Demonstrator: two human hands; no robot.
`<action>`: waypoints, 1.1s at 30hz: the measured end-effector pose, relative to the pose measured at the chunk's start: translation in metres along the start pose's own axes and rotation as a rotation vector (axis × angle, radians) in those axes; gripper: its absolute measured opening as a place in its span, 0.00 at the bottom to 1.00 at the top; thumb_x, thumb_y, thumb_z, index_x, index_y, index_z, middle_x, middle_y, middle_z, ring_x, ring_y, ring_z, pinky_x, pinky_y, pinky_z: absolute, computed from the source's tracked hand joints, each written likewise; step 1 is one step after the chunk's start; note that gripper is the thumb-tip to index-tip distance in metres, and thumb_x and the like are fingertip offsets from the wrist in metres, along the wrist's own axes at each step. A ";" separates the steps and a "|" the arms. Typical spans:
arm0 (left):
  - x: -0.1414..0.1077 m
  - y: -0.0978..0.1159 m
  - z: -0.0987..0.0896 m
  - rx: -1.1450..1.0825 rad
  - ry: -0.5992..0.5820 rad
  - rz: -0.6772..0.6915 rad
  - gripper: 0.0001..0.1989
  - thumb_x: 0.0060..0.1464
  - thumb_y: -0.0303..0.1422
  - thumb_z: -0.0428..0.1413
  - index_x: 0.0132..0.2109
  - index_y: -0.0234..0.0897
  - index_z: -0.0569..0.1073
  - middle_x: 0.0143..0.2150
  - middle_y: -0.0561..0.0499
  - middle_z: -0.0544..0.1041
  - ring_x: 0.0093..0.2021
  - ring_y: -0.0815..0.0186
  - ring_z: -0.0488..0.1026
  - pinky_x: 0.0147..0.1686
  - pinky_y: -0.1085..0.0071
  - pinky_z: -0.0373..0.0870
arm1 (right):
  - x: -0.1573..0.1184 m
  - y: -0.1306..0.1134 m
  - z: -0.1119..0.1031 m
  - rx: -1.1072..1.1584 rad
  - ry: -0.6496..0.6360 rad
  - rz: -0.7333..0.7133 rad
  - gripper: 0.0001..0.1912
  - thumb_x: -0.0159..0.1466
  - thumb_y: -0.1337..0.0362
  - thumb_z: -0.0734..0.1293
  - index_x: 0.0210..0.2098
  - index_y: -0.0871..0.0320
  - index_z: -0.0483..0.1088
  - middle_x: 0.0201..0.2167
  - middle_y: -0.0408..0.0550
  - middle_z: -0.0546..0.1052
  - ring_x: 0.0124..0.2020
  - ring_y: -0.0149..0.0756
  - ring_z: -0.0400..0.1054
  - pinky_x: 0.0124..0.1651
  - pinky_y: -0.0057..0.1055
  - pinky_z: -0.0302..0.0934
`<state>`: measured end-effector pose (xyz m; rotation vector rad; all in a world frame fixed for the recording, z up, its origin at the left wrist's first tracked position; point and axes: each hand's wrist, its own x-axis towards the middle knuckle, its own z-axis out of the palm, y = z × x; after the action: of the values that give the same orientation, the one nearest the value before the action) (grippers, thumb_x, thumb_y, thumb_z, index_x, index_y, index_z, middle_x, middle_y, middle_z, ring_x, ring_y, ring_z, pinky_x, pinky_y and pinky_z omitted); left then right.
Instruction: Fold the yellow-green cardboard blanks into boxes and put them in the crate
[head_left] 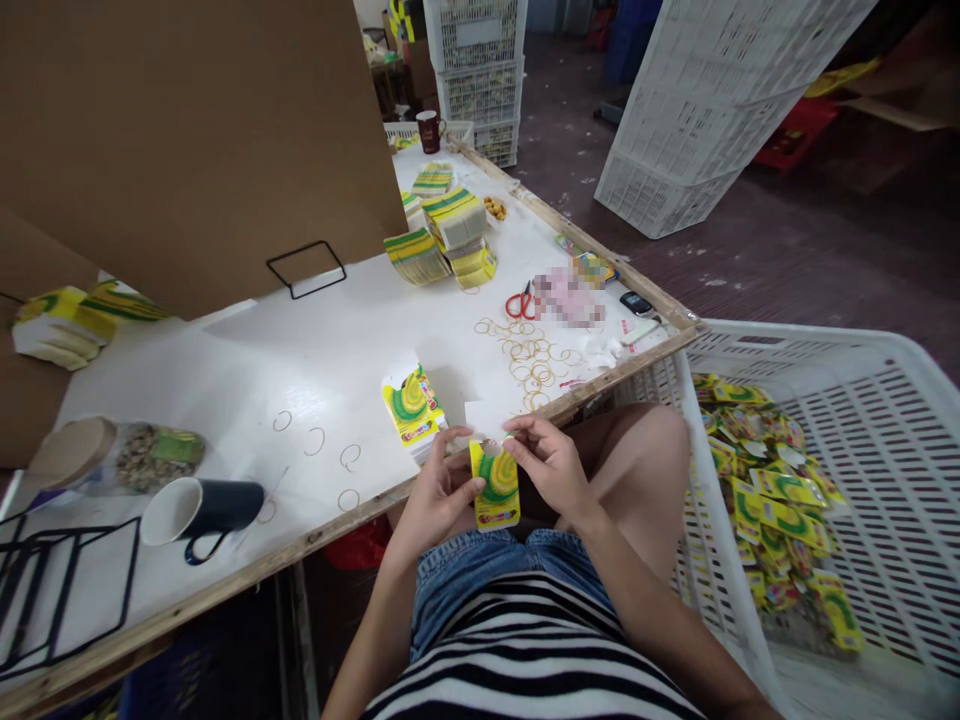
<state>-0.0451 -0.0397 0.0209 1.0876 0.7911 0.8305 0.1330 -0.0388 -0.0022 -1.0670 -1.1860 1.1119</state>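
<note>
Between my two hands, above my lap, is a yellow and green printed card box [496, 488] with a white flap standing up at its top. My left hand [442, 490] grips its left side, thumb on the printed front. The fingers of my right hand [551, 460] pinch its top right corner by the flap. Just beyond my left hand, a stack of the same printed boxes [411, 405] lies on the white table [247, 390]. Loose rubber bands [529, 360] are scattered to the right of that stack.
At my right stands a white plastic crate [885, 480] with many filled yellow packets [780, 500]. Red-handled scissors [520, 303] lie near the table's right edge. Banded bundles of boxes [454, 220] sit farther back. A dark mug [232, 503] lies on its side at left, beside a jar [150, 458].
</note>
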 end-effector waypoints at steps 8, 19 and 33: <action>0.003 -0.005 0.003 0.020 0.017 -0.012 0.32 0.54 0.36 0.62 0.61 0.42 0.58 0.51 0.42 0.77 0.48 0.55 0.77 0.45 0.63 0.75 | 0.002 0.001 -0.006 -0.074 0.004 -0.023 0.12 0.64 0.56 0.67 0.43 0.54 0.74 0.37 0.49 0.75 0.37 0.38 0.70 0.40 0.33 0.65; 0.004 -0.003 0.011 0.223 0.082 0.013 0.25 0.57 0.35 0.58 0.61 0.40 0.63 0.54 0.42 0.76 0.47 0.57 0.77 0.46 0.64 0.74 | -0.002 -0.018 -0.022 -0.242 -0.181 0.161 0.20 0.61 0.59 0.68 0.52 0.56 0.69 0.21 0.36 0.63 0.22 0.29 0.55 0.26 0.25 0.52; 0.008 0.003 0.024 0.045 0.043 0.017 0.25 0.55 0.34 0.61 0.59 0.39 0.65 0.53 0.42 0.77 0.50 0.54 0.76 0.49 0.61 0.74 | -0.007 -0.020 -0.020 -0.325 -0.014 -0.111 0.11 0.65 0.59 0.65 0.44 0.54 0.76 0.31 0.46 0.75 0.31 0.35 0.68 0.35 0.31 0.63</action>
<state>-0.0210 -0.0427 0.0296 1.1209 0.8408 0.8563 0.1539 -0.0489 0.0147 -1.2230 -1.4518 0.8595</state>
